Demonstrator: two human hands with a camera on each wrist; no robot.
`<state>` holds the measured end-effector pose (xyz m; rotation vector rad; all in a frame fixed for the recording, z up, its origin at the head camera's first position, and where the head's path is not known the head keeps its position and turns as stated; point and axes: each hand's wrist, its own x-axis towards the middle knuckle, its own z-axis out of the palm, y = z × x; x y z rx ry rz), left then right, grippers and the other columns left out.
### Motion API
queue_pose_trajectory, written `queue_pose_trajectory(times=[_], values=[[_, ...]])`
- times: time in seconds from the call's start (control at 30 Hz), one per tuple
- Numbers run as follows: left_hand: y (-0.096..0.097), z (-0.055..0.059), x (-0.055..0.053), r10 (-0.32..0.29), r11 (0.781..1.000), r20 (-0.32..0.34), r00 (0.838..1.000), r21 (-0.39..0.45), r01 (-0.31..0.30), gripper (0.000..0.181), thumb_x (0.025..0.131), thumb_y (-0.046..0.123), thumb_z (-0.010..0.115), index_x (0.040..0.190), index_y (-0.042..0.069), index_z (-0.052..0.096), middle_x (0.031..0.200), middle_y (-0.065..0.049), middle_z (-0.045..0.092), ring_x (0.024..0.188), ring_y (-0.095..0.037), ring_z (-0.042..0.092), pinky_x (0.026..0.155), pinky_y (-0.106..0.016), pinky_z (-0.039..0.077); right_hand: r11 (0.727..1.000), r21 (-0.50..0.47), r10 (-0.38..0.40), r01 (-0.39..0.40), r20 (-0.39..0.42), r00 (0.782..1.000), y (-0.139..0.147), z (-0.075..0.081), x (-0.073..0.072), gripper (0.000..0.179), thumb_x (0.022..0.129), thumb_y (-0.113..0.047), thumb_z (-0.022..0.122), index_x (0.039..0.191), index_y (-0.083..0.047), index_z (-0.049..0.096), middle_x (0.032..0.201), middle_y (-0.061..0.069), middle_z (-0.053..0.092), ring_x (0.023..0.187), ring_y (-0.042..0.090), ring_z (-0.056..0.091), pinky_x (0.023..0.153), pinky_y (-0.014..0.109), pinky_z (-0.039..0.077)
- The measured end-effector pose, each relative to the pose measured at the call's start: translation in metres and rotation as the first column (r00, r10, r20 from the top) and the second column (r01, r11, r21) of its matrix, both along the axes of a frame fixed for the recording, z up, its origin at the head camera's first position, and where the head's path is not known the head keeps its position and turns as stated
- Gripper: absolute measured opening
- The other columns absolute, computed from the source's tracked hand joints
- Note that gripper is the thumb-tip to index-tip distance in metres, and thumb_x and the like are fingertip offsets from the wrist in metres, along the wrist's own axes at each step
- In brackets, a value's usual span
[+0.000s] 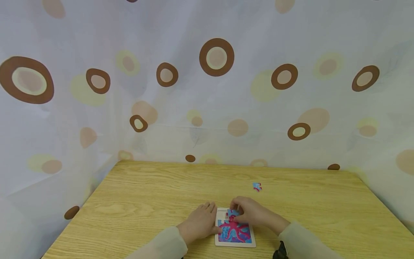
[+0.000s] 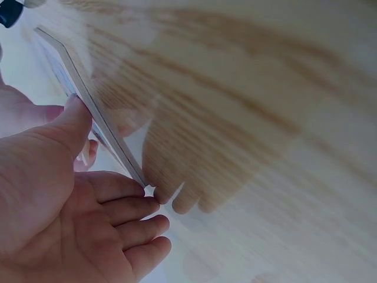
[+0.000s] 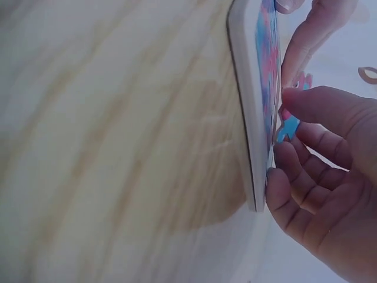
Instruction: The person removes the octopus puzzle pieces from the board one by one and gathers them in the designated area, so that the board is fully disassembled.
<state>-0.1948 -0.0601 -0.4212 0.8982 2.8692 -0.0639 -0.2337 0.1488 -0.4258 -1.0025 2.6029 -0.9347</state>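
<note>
A jigsaw puzzle tray (image 1: 235, 245) with a white rim lies on the table. A pink octopus picture (image 1: 234, 232) on blue fills most of it, while its upper left part shows pale backing. From the left side, my left hand (image 1: 202, 221) rests against the rim with fingers straight; its thumb (image 2: 76, 121) lies over the edge. Over the tray's upper right, my right hand (image 1: 252, 213) pinches a blue and pink puzzle piece (image 3: 288, 125) between thumb and fingers. That piece is tilted up from the tray surface in the right wrist view.
One more puzzle piece (image 1: 257, 186), blue and pink, lies on the wooden table (image 1: 155, 201) beyond the right hand. Behind and beside the table hangs a white sheet (image 1: 181, 100) with brown and yellow spots.
</note>
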Motion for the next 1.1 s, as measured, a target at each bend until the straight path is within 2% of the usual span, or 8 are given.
queue_pose_trajectory(times=[0.13,0.23,0.33,0.5,0.67,0.9,1.1], values=[[0.0,0.0,0.0,0.001,1.0,0.005,1.0,0.006,-0.001,0.075,0.087,0.054,0.051,0.137,0.0,0.041,0.14,-0.012,0.04,0.129,-0.024,0.034,0.104,-0.032,0.03,0.998,-0.042,-0.048,0.049,0.021,0.999,0.01,-0.001,-0.005,0.019,0.082,-0.012,0.07,0.099,-0.01,0.061,0.088,-0.004,0.055,0.072,0.011,0.049,0.06,0.025,0.046],[0.0,0.0,0.0,0.0,1.0,0.009,1.0,0.008,0.0,0.074,0.087,0.054,0.051,0.137,0.0,0.041,0.14,-0.012,0.039,0.129,-0.024,0.034,0.104,-0.032,0.03,0.993,-0.066,-0.096,0.097,0.015,0.995,0.024,0.003,-0.009,0.021,0.084,-0.012,0.069,0.103,-0.007,0.062,0.094,-0.001,0.056,0.074,0.014,0.05,0.06,0.026,0.046],[0.0,0.0,0.0,-0.002,1.0,0.014,1.0,0.005,0.002,0.074,0.087,0.054,0.051,0.137,0.0,0.041,0.14,-0.012,0.039,0.13,-0.024,0.034,0.105,-0.031,0.029,0.985,-0.073,-0.158,0.155,-0.031,0.987,0.041,0.011,-0.015,0.022,0.084,-0.009,0.067,0.105,-0.004,0.062,0.098,0.002,0.057,0.075,0.016,0.049,0.058,0.027,0.046],[0.0,0.0,0.0,-0.001,1.0,0.016,1.0,0.004,0.001,0.075,0.087,0.054,0.051,0.138,0.0,0.04,0.141,-0.012,0.038,0.13,-0.024,0.033,0.105,-0.031,0.029,0.96,-0.059,-0.281,0.275,-0.143,0.949,0.077,0.015,-0.032,0.023,0.084,-0.003,0.065,0.107,0.0,0.063,0.101,0.009,0.058,0.074,0.016,0.048,0.056,0.028,0.044],[0.0,0.0,0.0,0.0,1.0,0.022,1.0,0.011,0.0,0.075,0.087,0.053,0.051,0.138,-0.001,0.04,0.141,-0.012,0.038,0.13,-0.024,0.033,0.105,-0.031,0.029,0.924,-0.042,-0.381,0.379,-0.15,0.912,0.115,0.012,-0.047,0.028,0.085,-0.005,0.065,0.112,0.003,0.061,0.107,0.018,0.057,0.076,0.02,0.05,0.06,0.032,0.045],[-0.001,0.0,0.0,0.012,1.0,0.051,0.999,0.023,-0.013,0.075,0.087,0.053,0.051,0.138,0.0,0.039,0.142,-0.012,0.037,0.131,-0.024,0.032,0.105,-0.032,0.028,0.894,0.035,-0.44,0.447,-0.122,0.889,0.152,0.005,-0.058,0.036,0.087,-0.015,0.064,0.114,0.008,0.059,0.109,0.024,0.055,0.089,0.036,0.054,0.071,0.047,0.049],[-0.001,0.0,-0.001,0.012,1.0,0.054,0.998,0.025,-0.013,0.075,0.087,0.053,0.051,0.138,0.0,0.038,0.142,-0.012,0.037,0.131,-0.024,0.031,0.105,-0.032,0.028,0.893,0.075,-0.434,0.444,-0.125,0.892,0.167,0.003,-0.06,0.03,0.086,-0.01,0.063,0.11,0.009,0.06,0.102,0.023,0.056,0.088,0.038,0.054,0.07,0.049,0.048]])
